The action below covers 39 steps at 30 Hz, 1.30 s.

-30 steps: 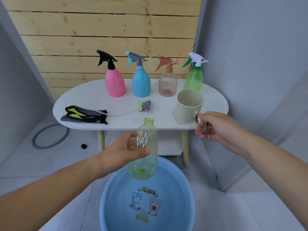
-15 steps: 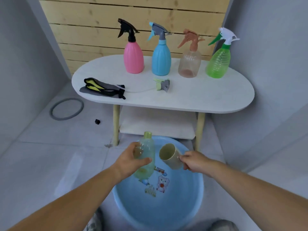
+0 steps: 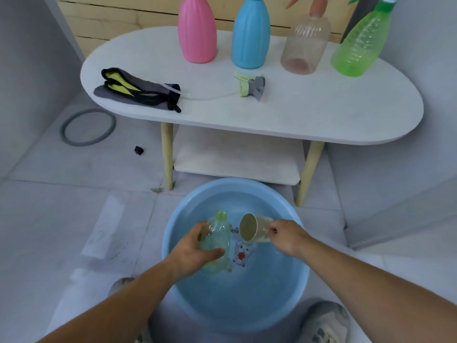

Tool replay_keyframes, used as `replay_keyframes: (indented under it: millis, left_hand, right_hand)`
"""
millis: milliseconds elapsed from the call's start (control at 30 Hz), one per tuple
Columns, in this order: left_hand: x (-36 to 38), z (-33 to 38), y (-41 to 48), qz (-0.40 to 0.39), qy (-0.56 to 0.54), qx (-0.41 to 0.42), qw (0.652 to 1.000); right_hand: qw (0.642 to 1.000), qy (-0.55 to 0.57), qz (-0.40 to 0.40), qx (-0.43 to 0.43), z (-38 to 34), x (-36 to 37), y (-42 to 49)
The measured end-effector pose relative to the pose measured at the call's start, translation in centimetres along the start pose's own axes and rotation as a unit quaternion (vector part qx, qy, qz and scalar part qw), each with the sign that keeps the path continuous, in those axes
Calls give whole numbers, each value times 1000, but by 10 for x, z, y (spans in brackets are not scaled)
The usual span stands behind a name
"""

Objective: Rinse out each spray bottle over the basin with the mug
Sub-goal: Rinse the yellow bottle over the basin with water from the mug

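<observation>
Two grips work over the blue basin [image 3: 247,308]. The left grip [image 3: 195,246] is closed around the uncapped yellow-green spray bottle [image 3: 216,243], neck up for filling. The right grip [image 3: 286,237] pinches the mug [image 3: 252,230] by its handle, tipped sideways, presumably to scoop.

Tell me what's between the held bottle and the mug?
Nothing solid: in the head view a narrow gap separates the bottle and the mug, showing only the cartoon print of the blue basin beneath.

Blue cartoon-printed basin [image 3: 173,256], pale-green clear bottle [image 3: 217,243], cream mug [image 3: 257,230]
</observation>
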<state>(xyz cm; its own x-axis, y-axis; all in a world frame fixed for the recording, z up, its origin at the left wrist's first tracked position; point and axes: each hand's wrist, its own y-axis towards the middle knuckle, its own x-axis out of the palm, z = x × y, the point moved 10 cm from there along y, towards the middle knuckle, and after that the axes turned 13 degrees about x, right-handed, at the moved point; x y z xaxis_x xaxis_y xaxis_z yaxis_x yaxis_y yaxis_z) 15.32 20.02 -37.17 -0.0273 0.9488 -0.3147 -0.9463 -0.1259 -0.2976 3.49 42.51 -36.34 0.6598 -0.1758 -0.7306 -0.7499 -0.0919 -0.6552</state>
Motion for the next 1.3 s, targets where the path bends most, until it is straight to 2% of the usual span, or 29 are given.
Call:
replay_keyframes:
  millis: [400,833,1033,1300]
  left_hand:
    - [1,-6,9,3,-8,6,1000]
    - [-1,-8,9,-3,5,10,1000]
    - [-9,-2,7,6,19,18,1000]
    - [-21,24,3,32,30,56,997]
  right_hand:
    - [996,-80,26,-2,5,9,16]
    - [997,-79,16,-17,-6,11,7]
    - [999,49,13,-6,-7,-7,-3]
    - [980,187,43,-56,-21,-63,-49]
